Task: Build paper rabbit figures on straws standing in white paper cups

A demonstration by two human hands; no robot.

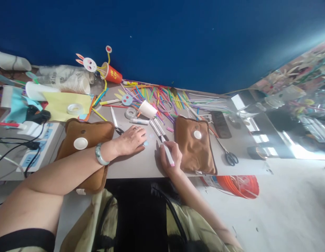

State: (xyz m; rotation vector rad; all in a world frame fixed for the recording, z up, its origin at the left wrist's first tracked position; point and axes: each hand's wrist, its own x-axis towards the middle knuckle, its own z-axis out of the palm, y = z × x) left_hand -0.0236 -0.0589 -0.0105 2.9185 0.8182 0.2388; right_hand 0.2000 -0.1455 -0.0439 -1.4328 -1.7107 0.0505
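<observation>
My right hand [174, 154] grips a white marker [166, 151] with a pink end, held at a slant over the table. My left hand [131, 140] rests on the table with its fingers stretched out and a ring on one finger. By its fingertips lie small pale blue paper pieces [146, 143]; whether a finger presses on one is hard to tell. Just beyond the hands are more white-barrelled markers [155, 128], a clear tube-like item [139, 121], a roll of tape [131, 112] and a white paper cup [147, 110] on its side.
Brown cushioned pads [196, 145] flank the hands. Scissors [230, 157] lie at right. Coloured pipe cleaners [175, 98] spread along the wall, near a red cup with a rabbit face [90, 64]. A power strip [37, 147] with cables is at left; an orange bucket [246, 185] stands below.
</observation>
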